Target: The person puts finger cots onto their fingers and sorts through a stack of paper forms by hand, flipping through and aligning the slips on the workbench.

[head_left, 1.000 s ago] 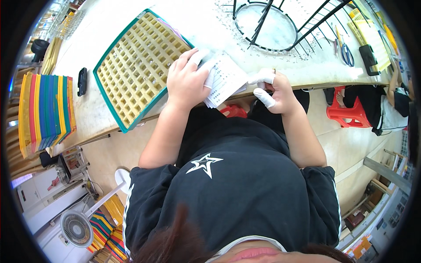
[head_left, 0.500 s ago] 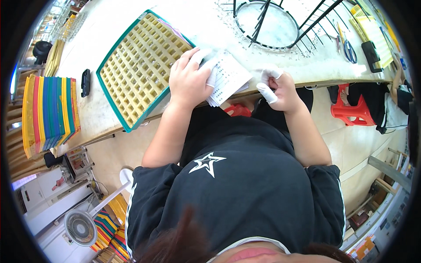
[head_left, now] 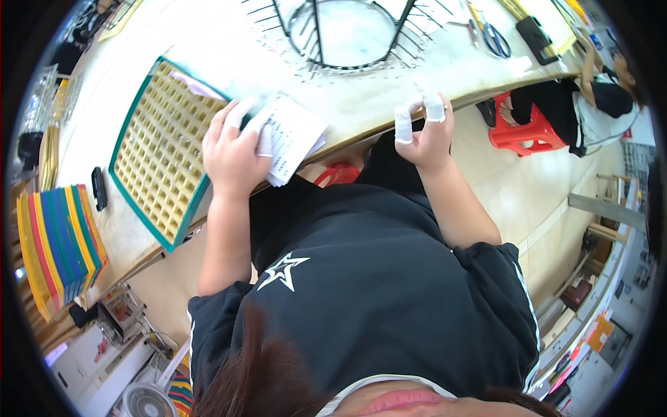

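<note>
My left hand (head_left: 240, 149), white finger cots on its fingertips, grips a stack of white printed paper cards (head_left: 295, 135) at the table's near edge. Its fingers lie over the stack's left side. Just left of it is a green tray (head_left: 118, 149) with a yellow grid insert (head_left: 163, 146); small shiny pieces sit in some compartments. My right hand (head_left: 429, 139) is raised off the table's front edge, right of the cards. Its thumb and fingers, also in white cots, are curled toward each other. Whatever is between them is too small to make out.
A black round wire rack (head_left: 347, 66) with many prongs stands at the far middle. Blue-handled scissors (head_left: 497, 42) and a black case (head_left: 535, 40) lie far right. Coloured trays (head_left: 62, 243) are stacked far left. Another person (head_left: 556, 104) sits on a red stool (head_left: 517, 135) at the right.
The view has shifted, so the table's things appear further left. My right hand has moved right, away from the cards. My left hand stays at the stack.
</note>
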Action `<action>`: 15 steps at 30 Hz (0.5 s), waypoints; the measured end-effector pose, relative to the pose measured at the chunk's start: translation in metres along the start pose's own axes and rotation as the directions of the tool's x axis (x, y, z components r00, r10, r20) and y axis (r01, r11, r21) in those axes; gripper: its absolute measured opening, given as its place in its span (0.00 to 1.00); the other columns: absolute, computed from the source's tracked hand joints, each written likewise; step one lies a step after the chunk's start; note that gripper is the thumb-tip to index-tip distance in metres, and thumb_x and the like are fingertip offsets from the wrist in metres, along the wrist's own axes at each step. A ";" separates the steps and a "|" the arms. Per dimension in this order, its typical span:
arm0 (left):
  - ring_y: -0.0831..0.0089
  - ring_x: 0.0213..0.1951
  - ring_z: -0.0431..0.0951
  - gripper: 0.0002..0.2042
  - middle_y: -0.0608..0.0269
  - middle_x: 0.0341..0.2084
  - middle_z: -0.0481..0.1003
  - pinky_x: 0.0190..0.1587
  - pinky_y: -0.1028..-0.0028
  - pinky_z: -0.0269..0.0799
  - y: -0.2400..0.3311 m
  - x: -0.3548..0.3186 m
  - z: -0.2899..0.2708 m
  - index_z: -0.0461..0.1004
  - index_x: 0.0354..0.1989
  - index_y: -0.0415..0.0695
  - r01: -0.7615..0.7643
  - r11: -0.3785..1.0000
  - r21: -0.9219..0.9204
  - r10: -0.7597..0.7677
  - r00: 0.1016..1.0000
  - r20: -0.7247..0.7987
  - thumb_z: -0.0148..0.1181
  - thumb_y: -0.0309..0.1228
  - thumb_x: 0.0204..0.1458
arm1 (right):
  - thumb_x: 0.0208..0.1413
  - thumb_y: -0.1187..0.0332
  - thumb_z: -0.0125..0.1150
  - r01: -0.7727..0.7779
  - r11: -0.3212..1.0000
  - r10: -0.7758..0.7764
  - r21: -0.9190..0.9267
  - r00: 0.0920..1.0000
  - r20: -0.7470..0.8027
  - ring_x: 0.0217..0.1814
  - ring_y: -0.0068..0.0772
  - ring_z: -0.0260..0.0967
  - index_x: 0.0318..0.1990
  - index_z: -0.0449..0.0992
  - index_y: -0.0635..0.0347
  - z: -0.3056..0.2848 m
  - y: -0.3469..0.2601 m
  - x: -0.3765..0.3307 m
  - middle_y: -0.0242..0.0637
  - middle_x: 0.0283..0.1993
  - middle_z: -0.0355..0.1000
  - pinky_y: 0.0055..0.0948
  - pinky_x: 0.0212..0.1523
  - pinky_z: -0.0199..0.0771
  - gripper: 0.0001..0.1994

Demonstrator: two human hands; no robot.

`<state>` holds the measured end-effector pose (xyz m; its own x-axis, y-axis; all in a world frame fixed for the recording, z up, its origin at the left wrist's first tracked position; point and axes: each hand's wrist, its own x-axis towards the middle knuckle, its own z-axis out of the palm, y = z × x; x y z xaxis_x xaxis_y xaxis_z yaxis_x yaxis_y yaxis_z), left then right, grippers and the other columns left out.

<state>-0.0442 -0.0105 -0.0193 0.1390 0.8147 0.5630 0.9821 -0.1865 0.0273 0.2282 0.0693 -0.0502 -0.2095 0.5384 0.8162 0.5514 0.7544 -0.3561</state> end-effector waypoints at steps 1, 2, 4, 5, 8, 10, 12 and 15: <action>0.62 0.45 0.70 0.11 0.65 0.40 0.72 0.45 0.67 0.66 0.002 0.001 0.000 0.77 0.34 0.52 0.001 1.000 -0.012 -0.001 1.000 -0.012 0.56 0.27 0.40 | 0.41 0.71 0.58 -0.053 0.998 0.053 0.025 0.999 0.004 0.25 0.35 0.59 0.44 0.67 0.66 -0.004 0.005 0.001 0.31 0.23 0.62 0.31 0.33 0.60 0.19; 0.62 0.45 0.70 0.11 0.65 0.40 0.72 0.45 0.67 0.66 0.003 0.003 0.000 0.77 0.33 0.52 0.001 1.000 -0.019 -0.001 1.000 -0.015 0.56 0.26 0.40 | 0.41 0.71 0.58 -0.109 0.993 0.109 0.051 0.994 0.004 0.25 0.36 0.59 0.43 0.67 0.66 -0.007 0.008 0.002 0.32 0.23 0.62 0.30 0.34 0.60 0.18; 0.62 0.45 0.70 0.10 0.66 0.40 0.72 0.45 0.67 0.66 0.005 0.004 0.000 0.77 0.33 0.51 0.007 0.999 -0.035 -0.008 1.000 -0.013 0.56 0.26 0.40 | 0.43 0.72 0.57 -0.188 0.981 0.183 0.052 0.978 0.099 0.25 0.37 0.60 0.44 0.67 0.64 -0.008 0.021 -0.005 0.34 0.23 0.62 0.30 0.32 0.63 0.17; 0.63 0.46 0.70 0.13 0.67 0.41 0.72 0.46 0.66 0.65 0.003 0.003 0.003 0.78 0.33 0.52 0.012 0.999 -0.037 -0.012 1.000 -0.017 0.55 0.27 0.37 | 0.43 0.71 0.57 -0.210 0.976 0.201 0.055 0.970 0.134 0.25 0.38 0.60 0.44 0.67 0.64 -0.007 0.023 -0.004 0.35 0.23 0.63 0.30 0.31 0.64 0.17; 0.63 0.47 0.69 0.13 0.68 0.41 0.72 0.46 0.66 0.64 0.004 0.002 0.004 0.78 0.34 0.53 0.013 1.000 -0.025 -0.013 1.000 -0.009 0.55 0.26 0.36 | 0.44 0.72 0.57 -0.121 0.989 0.113 0.086 0.989 0.091 0.24 0.31 0.57 0.50 0.65 0.64 -0.006 0.029 -0.002 0.33 0.23 0.62 0.26 0.27 0.62 0.22; 0.63 0.47 0.69 0.13 0.67 0.41 0.71 0.46 0.66 0.64 0.005 0.002 0.004 0.77 0.34 0.52 0.016 1.000 -0.024 -0.016 1.000 0.003 0.55 0.26 0.36 | 0.44 0.73 0.57 -0.117 0.987 0.108 0.108 0.990 0.086 0.21 0.26 0.54 0.52 0.63 0.64 -0.007 0.030 -0.001 0.31 0.23 0.62 0.23 0.25 0.59 0.24; 0.63 0.47 0.69 0.13 0.67 0.41 0.71 0.46 0.66 0.64 0.006 0.003 0.003 0.77 0.33 0.52 0.013 1.000 -0.001 -0.013 1.000 0.003 0.55 0.25 0.35 | 0.44 0.73 0.57 -0.107 0.986 0.092 0.126 0.988 0.120 0.21 0.26 0.54 0.53 0.63 0.64 -0.008 0.031 0.000 0.30 0.22 0.62 0.23 0.25 0.60 0.25; 0.62 0.47 0.69 0.11 0.67 0.41 0.72 0.45 0.66 0.64 0.006 0.004 0.004 0.77 0.33 0.51 -0.002 1.000 -0.018 0.001 1.000 -0.010 0.55 0.26 0.38 | 0.44 0.72 0.57 -0.140 0.979 0.127 0.145 0.987 0.095 0.20 0.28 0.57 0.53 0.63 0.65 -0.005 0.032 -0.002 0.32 0.22 0.62 0.25 0.24 0.61 0.25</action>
<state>-0.0371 -0.0064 -0.0203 0.1392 0.8089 0.5713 0.9794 -0.1976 0.0412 0.2508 0.0908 -0.0608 -0.2141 0.6630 0.7173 0.4519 0.7183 -0.5290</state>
